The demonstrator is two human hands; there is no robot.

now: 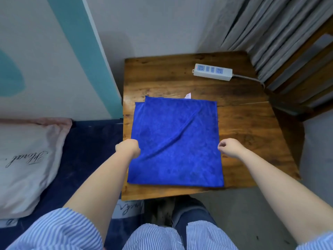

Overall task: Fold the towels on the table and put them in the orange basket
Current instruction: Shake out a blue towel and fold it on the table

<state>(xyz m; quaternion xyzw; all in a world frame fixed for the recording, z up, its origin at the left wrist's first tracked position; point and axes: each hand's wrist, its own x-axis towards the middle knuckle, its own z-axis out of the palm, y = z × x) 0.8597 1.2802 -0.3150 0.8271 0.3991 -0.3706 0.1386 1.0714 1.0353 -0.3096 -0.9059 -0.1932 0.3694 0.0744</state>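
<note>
A blue towel (175, 141) lies folded once on the wooden table (243, 127), its top layer slightly askew with a diagonal crease across it. A white tag (188, 96) peeks out at its far edge. My left hand (128, 147) grips the towel's left edge about halfway along. My right hand (229, 147) is at the towel's right edge with its fingers curled at the hem; whether it pinches the cloth is unclear. No orange basket is in view.
A white power strip (212, 72) with its cord lies at the table's far right. Left of the table are a bed with a pink pillow (23, 159) and a navy sheet. Grey curtains and a wooden chair (302, 83) stand at the right.
</note>
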